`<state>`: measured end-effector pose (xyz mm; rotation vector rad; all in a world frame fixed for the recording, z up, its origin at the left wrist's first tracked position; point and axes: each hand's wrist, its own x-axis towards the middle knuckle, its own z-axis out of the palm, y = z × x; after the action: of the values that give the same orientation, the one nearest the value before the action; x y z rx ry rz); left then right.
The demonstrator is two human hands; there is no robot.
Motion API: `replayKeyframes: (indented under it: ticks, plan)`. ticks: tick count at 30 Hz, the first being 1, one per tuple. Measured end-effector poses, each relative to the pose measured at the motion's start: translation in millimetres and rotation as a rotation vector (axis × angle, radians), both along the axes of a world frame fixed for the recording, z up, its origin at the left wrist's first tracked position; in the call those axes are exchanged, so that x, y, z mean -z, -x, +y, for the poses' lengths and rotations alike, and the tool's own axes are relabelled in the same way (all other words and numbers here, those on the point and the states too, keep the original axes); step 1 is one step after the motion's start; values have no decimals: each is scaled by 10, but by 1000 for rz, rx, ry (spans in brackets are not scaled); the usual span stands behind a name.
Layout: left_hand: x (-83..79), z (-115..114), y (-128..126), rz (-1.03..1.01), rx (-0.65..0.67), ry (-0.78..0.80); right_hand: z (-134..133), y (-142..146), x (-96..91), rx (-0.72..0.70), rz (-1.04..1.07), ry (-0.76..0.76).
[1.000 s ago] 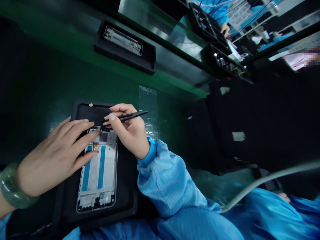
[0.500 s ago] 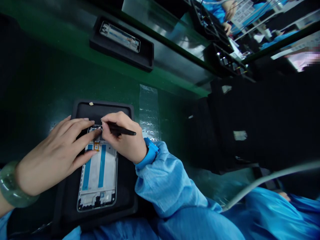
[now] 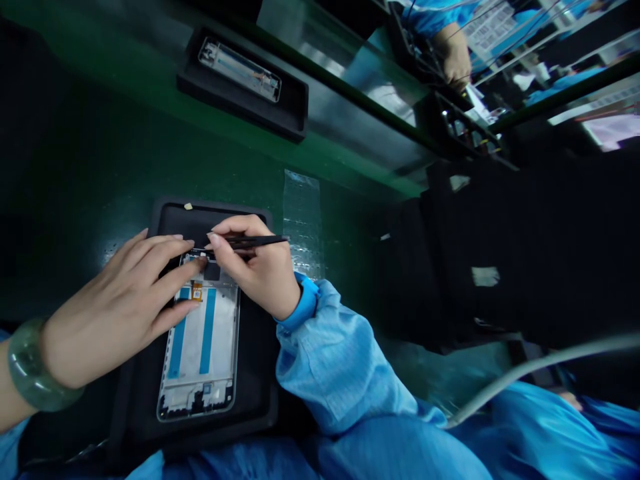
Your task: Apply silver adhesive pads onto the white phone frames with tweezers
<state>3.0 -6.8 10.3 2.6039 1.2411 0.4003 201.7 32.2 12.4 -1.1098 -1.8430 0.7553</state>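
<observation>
A phone mid-frame (image 3: 223,340) with blue adhesive strips lies in a shallow black tray (image 3: 260,390). My left hand (image 3: 125,293) rests over its upper left part, fingers stretched out. One fingertip presses near the frame's top edge, and the thumb lies beside an orange flex cable (image 3: 197,291). Black tweezers (image 3: 273,239) are pinched in my right hand (image 3: 267,273) at the frame's upper right. Their tips point toward the frame's top edge; what they touch is too small to make out. A dark square (image 3: 212,270) shows on the frame below them.
Another phone frame (image 3: 240,70) sits in a black box (image 3: 295,120) farther back. A clear plastic strip (image 3: 302,213) lies right of the tray. Dark stacked trays (image 3: 540,247) fill the right side. A co-worker's hand (image 3: 456,60) is beyond the ledge.
My right hand has turned slightly, so the tweezers lie flatter and point more sideways. The dark square shows more now. My left hand stays on the frame; the co-worker's hand has moved down.
</observation>
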Motion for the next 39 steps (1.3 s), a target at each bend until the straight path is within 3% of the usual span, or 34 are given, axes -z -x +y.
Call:
replayKeyframes:
  ticks: [3, 8, 14, 27, 33, 35, 39]
  plan:
    - [4, -1, 0, 6, 1, 1, 1, 6, 1, -24, -29, -93]
    - [22, 2, 6, 17, 7, -13, 10, -10, 9, -7, 8, -54]
    - [36, 2, -2, 8, 11, -20, 27, 26, 25, -23, -71, -166]
    - [-12, 27, 11, 44, 14, -34, -13, 9, -17, 93, -31, -70]
    - [-18, 39, 9, 57, 37, -70, -38, 47, 10, -6, -217, -256]
    - [-23, 39, 18, 65, 41, -78, -10, -13, -28, -17, -219, -272]
    - [-2, 43, 14, 78, 45, -81, 139, -309, -118, 93, -285, -256]
